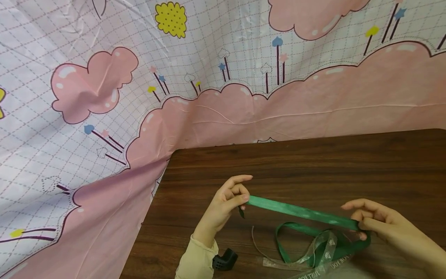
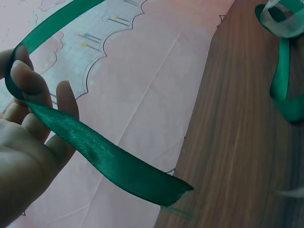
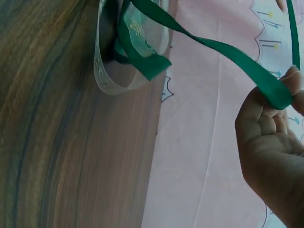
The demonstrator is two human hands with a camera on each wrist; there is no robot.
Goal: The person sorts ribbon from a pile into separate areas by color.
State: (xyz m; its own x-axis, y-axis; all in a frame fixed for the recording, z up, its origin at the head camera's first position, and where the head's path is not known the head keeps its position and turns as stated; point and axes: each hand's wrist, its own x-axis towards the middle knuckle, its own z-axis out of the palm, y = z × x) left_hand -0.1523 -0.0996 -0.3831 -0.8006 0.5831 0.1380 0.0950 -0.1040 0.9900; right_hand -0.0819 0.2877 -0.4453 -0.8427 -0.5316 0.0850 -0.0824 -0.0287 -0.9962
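Note:
A green satin ribbon (image 1: pixel 299 211) stretches between both hands above the table. My left hand (image 1: pixel 228 199) pinches it near one end between thumb and finger, and the short cut end (image 2: pixel 137 178) hangs past the fingers in the left wrist view. My right hand (image 1: pixel 378 221) pinches the ribbon farther along. From there the green length drops to a loose pile on the table, where it mixes with a sheer whitish ribbon (image 1: pixel 327 254) that carries printed lettering.
The dark wooden table (image 1: pixel 278 166) lies under both hands. A pink and white patterned cloth (image 1: pixel 216 112) hangs behind it and along its left side. A black device (image 1: pixel 224 260) is at the left wrist, beside the pale sleeve (image 1: pixel 195 259).

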